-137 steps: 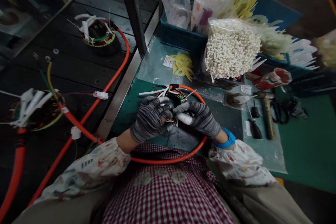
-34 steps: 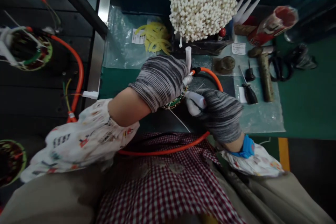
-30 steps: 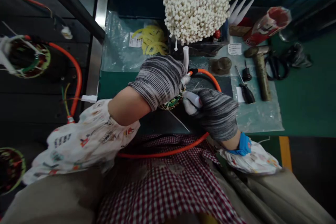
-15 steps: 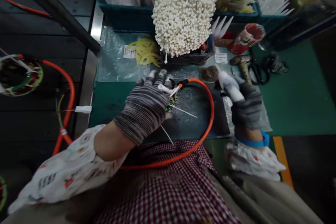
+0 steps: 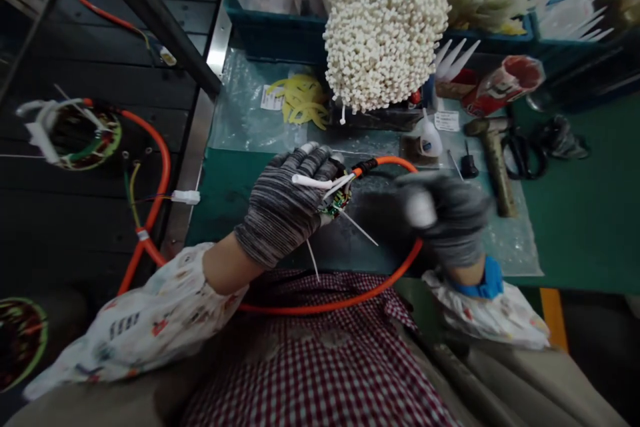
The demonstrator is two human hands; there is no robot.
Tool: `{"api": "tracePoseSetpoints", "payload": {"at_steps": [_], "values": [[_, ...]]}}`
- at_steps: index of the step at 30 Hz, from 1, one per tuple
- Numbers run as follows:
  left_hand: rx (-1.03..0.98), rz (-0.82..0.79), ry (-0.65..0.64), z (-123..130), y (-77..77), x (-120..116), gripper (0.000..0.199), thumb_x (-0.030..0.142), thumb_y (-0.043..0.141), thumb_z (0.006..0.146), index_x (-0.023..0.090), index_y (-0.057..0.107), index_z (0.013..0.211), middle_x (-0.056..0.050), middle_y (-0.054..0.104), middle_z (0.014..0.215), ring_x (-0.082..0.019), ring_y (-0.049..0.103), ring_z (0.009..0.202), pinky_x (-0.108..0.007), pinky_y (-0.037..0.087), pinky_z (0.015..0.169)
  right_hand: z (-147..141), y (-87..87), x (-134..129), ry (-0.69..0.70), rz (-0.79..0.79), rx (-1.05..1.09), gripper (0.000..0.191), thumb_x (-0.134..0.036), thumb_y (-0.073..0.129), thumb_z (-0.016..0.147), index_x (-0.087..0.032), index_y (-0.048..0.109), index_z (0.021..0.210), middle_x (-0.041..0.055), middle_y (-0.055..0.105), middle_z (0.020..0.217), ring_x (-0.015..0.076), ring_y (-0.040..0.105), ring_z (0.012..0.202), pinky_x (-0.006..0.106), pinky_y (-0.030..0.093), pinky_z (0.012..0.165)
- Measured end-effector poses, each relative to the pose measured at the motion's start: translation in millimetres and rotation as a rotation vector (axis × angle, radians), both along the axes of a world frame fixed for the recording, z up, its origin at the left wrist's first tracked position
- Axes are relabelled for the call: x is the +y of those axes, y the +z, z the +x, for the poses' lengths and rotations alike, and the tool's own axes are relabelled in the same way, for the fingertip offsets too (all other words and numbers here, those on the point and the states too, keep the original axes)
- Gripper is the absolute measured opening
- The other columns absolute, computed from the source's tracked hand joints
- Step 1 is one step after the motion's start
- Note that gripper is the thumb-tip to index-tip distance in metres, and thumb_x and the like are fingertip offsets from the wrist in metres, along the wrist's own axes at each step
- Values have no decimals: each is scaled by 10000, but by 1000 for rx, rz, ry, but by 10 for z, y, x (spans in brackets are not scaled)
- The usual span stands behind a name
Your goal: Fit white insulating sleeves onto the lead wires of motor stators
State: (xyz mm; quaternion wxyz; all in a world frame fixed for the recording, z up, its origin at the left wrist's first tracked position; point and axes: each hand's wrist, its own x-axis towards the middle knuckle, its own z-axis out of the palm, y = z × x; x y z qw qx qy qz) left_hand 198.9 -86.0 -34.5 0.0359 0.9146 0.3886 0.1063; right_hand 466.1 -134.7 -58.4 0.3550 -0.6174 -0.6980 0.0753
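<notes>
My left hand (image 5: 290, 207), in a grey striped glove, is closed over a stator (image 5: 337, 200). Only its right side shows, with green and reddish windings; the rest is hidden under the hand. White sleeved leads (image 5: 313, 181) and thin cable ties (image 5: 361, 228) stick out of it. An orange cable (image 5: 387, 283) runs from the stator in a loop towards my lap. My right hand (image 5: 445, 213), gloved too, is smeared by motion above the cable's right side; its fingers cannot be made out. Behind it a small white nozzle bottle (image 5: 430, 139) stands upright.
A hammer (image 5: 495, 160), black scissors (image 5: 523, 153) and a red can (image 5: 507, 83) lie to the right. A bag of white pieces (image 5: 385, 33) hangs over the bins at the back. Yellow strips (image 5: 300, 100) lie on plastic. Another wired stator (image 5: 90, 137) is at left.
My right hand has let go of the white bottle, which now stands at the back, and has moved left towards the stator. My left hand keeps its hold. The view has shifted slightly.
</notes>
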Motion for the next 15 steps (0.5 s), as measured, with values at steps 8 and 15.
{"api": "tracePoseSetpoints", "payload": {"at_steps": [8, 15], "values": [[-28, 18, 42, 2, -86, -97, 630, 313, 700, 1021, 150, 559, 1614, -201, 647, 1616, -402, 588, 1546, -571, 504, 1274, -490, -329, -88, 438, -218, -114, 295, -311, 565, 1113, -194, 834, 1081, 71, 845, 857, 204, 747, 708, 304, 550, 671], [-13, -9, 124, 23, -115, -176, 547, 293, 622, 1085, 186, 575, 1619, -179, 627, 1649, -355, 526, 1610, -544, 462, 1308, -357, -385, -275, 297, -61, -11, 263, -385, 627, 1062, -267, 862, 1054, 73, 856, 902, 278, 793, 796, 392, 624, 698]]}}
